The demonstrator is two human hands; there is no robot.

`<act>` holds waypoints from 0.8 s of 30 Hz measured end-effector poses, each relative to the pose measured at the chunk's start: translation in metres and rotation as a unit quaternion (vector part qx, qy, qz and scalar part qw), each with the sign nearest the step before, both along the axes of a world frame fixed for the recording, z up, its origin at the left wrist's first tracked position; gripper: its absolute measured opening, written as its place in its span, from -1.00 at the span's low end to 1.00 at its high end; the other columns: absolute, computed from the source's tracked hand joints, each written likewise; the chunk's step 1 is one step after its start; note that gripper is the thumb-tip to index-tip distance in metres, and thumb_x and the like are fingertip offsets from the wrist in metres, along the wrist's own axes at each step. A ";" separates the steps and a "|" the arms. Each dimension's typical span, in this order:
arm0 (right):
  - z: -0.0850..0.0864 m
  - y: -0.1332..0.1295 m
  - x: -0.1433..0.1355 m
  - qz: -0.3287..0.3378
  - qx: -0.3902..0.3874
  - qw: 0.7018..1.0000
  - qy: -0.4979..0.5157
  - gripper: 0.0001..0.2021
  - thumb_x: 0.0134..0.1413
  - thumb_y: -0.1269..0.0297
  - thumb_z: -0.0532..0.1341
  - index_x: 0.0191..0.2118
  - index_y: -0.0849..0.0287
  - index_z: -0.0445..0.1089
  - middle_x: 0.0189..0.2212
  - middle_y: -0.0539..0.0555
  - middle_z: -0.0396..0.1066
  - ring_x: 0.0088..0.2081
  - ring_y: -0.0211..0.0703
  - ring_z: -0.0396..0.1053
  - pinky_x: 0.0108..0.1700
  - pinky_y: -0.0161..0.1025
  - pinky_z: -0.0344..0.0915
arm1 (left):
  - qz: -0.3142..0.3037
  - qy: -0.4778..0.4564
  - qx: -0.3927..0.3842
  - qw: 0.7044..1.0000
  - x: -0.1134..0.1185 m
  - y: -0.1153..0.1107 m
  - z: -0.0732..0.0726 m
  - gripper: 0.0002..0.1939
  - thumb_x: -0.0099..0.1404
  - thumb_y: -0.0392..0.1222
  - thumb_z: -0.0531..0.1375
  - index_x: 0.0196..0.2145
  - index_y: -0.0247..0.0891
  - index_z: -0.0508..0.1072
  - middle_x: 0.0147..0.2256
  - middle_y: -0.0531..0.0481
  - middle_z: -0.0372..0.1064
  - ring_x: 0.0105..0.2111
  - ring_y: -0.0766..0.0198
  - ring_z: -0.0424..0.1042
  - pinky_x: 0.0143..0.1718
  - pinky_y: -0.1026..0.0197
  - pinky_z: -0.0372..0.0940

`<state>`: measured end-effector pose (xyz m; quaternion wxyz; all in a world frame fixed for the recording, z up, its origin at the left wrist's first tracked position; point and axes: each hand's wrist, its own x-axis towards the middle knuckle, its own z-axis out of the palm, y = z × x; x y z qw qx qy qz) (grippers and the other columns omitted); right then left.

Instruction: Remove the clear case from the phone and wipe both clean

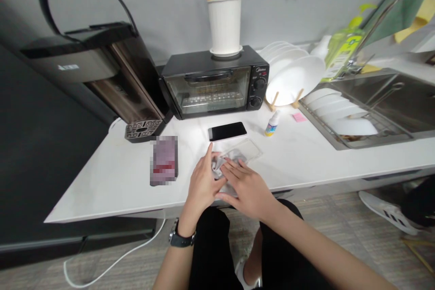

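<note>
Both my hands rest on a small grey cloth (220,166) lying on the white counter (118,176) near its front edge. My left hand (201,183) pinches the cloth's left side, index finger pointing up. My right hand (245,185) lies flat over the cloth's right side, fingers together. A clear phone case (247,149) lies just beyond the cloth, partly under it. A black phone (227,131) lies face up behind the case. A small white dropper bottle (272,123) stands to the right of the phone.
A black toaster oven (214,82) carries a white utensil holder (224,25). A dark water dispenser (112,72) stands at left, a blurred card (164,160) beside my hands. White plates (294,77), a pink note (299,117) and a sink rack (343,118) sit right.
</note>
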<state>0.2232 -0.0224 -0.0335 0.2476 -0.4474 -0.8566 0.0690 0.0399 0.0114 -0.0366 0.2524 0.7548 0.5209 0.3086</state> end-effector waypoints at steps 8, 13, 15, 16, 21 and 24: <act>-0.005 0.028 0.035 -0.149 0.042 0.987 -0.042 -0.30 0.41 -0.13 0.14 0.29 0.49 0.36 0.28 0.53 0.37 0.38 0.40 0.27 0.37 0.32 0.24 | 0.013 0.016 -0.003 1.000 0.005 -0.001 0.002 0.10 0.26 -0.13 0.41 0.53 -0.07 -0.17 0.27 -0.16 0.38 0.25 -0.05 0.36 0.33 -0.17 0.20; -0.002 0.004 -0.010 -0.025 0.005 1.000 0.006 -0.29 0.42 -0.17 0.11 0.33 0.42 0.33 0.31 0.41 0.36 0.39 0.22 0.28 0.42 0.22 0.23 | 0.023 0.026 0.005 0.999 0.001 -0.001 -0.005 0.08 0.26 -0.20 0.34 0.54 -0.15 -0.20 0.33 -0.29 0.29 0.29 -0.11 0.33 0.30 -0.20 0.25; -0.001 -0.008 0.002 -0.019 0.002 1.000 0.004 -0.33 0.42 -0.15 0.12 0.35 0.33 0.33 0.32 0.34 0.37 0.37 0.18 0.31 0.42 0.20 0.24 | 0.036 0.020 -0.002 0.999 0.002 -0.002 -0.004 0.09 0.26 -0.16 0.37 0.54 -0.10 -0.18 0.27 -0.22 0.35 0.25 -0.09 0.38 0.28 -0.17 0.27; -0.001 -0.010 0.014 -0.030 0.005 1.000 -0.004 -0.35 0.43 -0.13 0.12 0.36 0.30 0.33 0.32 0.32 0.37 0.36 0.18 0.33 0.41 0.21 0.25 | 0.038 0.016 -0.003 0.999 0.003 -0.002 -0.003 0.10 0.25 -0.14 0.39 0.53 -0.08 -0.18 0.25 -0.19 0.38 0.24 -0.08 0.39 0.28 -0.16 0.26; -0.004 0.017 0.050 -0.160 0.039 0.985 -0.049 -0.35 0.43 -0.07 0.15 0.36 0.39 0.31 0.33 0.42 0.33 0.37 0.33 0.30 0.37 0.32 0.26 | 0.023 0.010 -0.001 1.000 0.006 -0.003 0.005 0.10 0.25 -0.12 0.43 0.52 -0.02 -0.15 0.26 -0.12 0.39 0.27 -0.06 0.36 0.33 -0.16 0.20; -0.004 0.026 0.024 -0.129 0.028 0.991 -0.023 -0.29 0.39 -0.13 0.18 0.36 0.41 0.31 0.33 0.44 0.32 0.40 0.32 0.25 0.41 0.30 0.21 | 0.019 0.021 -0.001 1.000 0.004 -0.002 0.003 0.09 0.27 -0.10 0.40 0.53 -0.09 -0.17 0.28 -0.19 0.37 0.27 -0.08 0.35 0.32 -0.17 0.21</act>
